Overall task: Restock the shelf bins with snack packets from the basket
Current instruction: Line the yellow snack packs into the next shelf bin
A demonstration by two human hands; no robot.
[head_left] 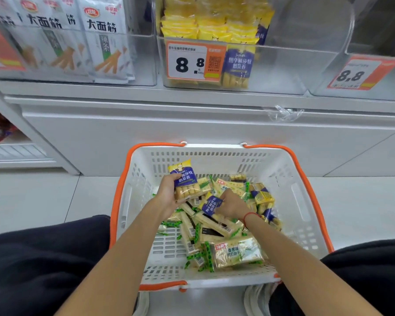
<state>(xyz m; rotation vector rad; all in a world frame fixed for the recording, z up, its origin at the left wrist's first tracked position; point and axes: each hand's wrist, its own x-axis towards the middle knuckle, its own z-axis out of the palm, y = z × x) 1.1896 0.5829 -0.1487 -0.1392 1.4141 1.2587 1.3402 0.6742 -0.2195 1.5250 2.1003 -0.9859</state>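
- Both hands down in the white basket (290, 169) with orange handles, among the loose snack packets.
- Left hand (167, 197): fingers curled around a blue-and-yellow packet (185, 181), held upright above the pile.
- Right hand (232, 207): fingertips pinching a second blue-and-yellow packet (211, 205), lying partly on the heap, not yet clear of it.
- Matching bin (271, 69) on the shelf above, with the 8.8 price tag (187, 62); same blue packets stacked inside at its left, right part looking free.
- Green-trimmed cracker packets (236, 253) mixed in the same basket, some touching the blue ones.
- Risk: a thin pinch on slippery film, so the right packet likely to slide out during the lift to the bin.
- Risk: a neighbouring green packet dragged up together, then placed in the wrong bin.
- Risk: too firm a squeeze by the left hand, crushing the brittle rolls inside.
- Risk: a packet dropped behind the basket wall or on the floor when reaching up with both hands full.
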